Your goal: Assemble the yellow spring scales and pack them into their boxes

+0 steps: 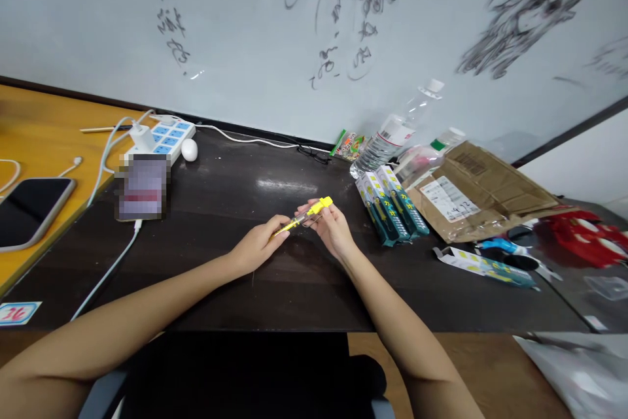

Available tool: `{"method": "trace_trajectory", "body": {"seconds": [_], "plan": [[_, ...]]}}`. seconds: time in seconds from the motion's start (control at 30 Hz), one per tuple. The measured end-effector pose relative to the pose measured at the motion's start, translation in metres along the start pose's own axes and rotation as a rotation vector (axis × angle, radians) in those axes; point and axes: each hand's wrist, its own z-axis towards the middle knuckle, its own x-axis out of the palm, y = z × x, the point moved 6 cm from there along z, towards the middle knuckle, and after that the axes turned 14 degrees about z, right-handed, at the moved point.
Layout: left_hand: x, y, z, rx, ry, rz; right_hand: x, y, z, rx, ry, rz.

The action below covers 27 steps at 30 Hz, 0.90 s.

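Over the middle of the dark table, a slim yellow screwdriver-like tool is held between my two hands. It slants up to the right, with a thin end at the left, a partly clear middle and a wider bright yellow head. My left hand is closed round the thin lower end. At the other end, my right hand pinches the yellow head between thumb and fingers. Something thin and dark, perhaps a wire, shows below the tool near the right fingers. My fingers hide part of the shaft.
To the right stand green-and-white boxes, a water bottle and a cardboard parcel. Nearer lie an opened box and scissors. On the left are a power strip, a charging phone and another phone.
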Motion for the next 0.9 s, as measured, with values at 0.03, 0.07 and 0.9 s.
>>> {"method": "trace_trajectory", "body": {"seconds": [0.03,0.07,0.9], "plan": [[-0.001,0.001,0.001,-0.005,-0.005,0.004,0.001,0.001,0.000,-0.008,0.008,-0.004],[-0.001,0.002,0.001,-0.014,-0.008,0.013,0.001,0.002,0.001,-0.017,0.012,-0.008],[0.041,0.000,-0.006,-0.256,0.438,-0.857,-0.020,0.021,0.009,-0.109,-0.170,0.173]]}}
